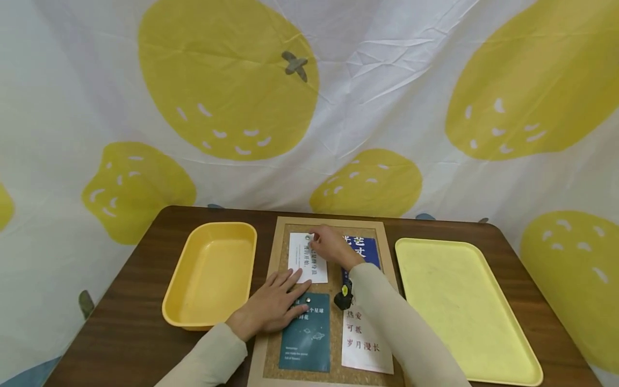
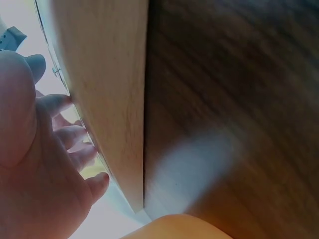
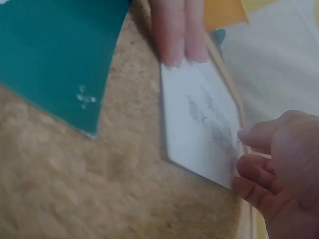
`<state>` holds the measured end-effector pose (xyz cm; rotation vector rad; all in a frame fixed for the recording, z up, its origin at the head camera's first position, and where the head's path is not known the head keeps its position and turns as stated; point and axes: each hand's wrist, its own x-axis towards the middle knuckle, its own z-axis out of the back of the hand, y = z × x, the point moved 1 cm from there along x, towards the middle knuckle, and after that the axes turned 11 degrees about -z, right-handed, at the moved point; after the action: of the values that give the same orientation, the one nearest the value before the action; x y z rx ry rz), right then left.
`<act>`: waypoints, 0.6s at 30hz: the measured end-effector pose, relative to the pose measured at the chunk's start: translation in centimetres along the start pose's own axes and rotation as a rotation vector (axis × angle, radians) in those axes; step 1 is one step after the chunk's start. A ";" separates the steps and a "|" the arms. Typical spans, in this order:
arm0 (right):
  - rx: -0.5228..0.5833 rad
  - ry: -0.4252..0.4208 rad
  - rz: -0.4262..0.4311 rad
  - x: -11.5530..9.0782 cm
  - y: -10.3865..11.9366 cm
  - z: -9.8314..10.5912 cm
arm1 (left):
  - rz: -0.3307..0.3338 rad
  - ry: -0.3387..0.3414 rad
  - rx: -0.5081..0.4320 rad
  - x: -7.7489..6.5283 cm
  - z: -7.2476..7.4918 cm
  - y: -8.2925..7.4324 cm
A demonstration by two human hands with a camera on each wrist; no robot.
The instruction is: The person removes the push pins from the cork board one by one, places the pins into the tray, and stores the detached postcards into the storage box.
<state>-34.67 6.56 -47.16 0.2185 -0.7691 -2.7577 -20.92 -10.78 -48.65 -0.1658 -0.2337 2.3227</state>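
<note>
Several cards lie on a wood-framed corkboard (image 1: 336,338). At its upper left is a white card (image 1: 297,259) with printed characters. The fingers of my right hand (image 1: 333,247) curl at this card's top edge and pinch at a small metallic thumbtack (image 1: 308,237). My left hand (image 1: 271,303) lies with fingers spread over the board's left side, fingertips at the white card's lower edge. Below them is a teal card (image 1: 304,344) with its own thumbtack (image 1: 308,300). In the right wrist view, fingertips of both hands meet the white card (image 3: 199,124) at opposite ends.
On the brown table (image 1: 130,312), a deep yellow-orange tray (image 1: 208,274) stands left of the board. A flat pale-yellow tray (image 1: 459,306) lies to its right. A navy card (image 1: 371,251) and another white card (image 1: 367,358) occupy the board's right half, partly hidden by my right arm.
</note>
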 end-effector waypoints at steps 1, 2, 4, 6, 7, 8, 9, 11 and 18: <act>0.002 -0.005 0.003 0.1 0.0 -0.1 | 0.001 0.001 -0.003 0.0 0.0 0.0; 0.006 -0.010 0.008 0.3 -0.1 -0.3 | 0.002 0.000 -0.005 0.1 -0.1 0.0; 0.009 -0.026 0.015 0.6 -0.3 -0.6 | 0.002 -0.003 -0.012 0.1 -0.1 0.0; 0.017 -0.031 0.012 0.8 -0.4 -0.9 | 0.005 -0.003 -0.014 0.1 -0.1 0.0; 0.018 -0.029 0.003 0.9 -0.4 -1.0 | 0.006 -0.002 -0.016 0.1 -0.1 0.0; 0.023 -0.027 -0.005 0.9 -0.4 -1.1 | 0.007 -0.001 -0.019 0.1 -0.1 -0.1; 0.027 -0.023 -0.014 0.9 -0.4 -1.1 | 0.009 0.000 -0.019 0.1 -0.1 -0.1; 0.038 -0.018 -0.029 0.9 -0.3 -1.1 | 0.013 0.004 -0.024 0.1 0.0 -0.1; 0.076 -0.077 -0.056 1.1 -0.5 -1.8 | 0.018 0.008 -0.030 0.1 -0.1 -0.1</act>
<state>-35.45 5.80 -49.02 0.1523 -0.9017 -2.8067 -20.94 -10.65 -48.70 -0.1934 -0.2643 2.3366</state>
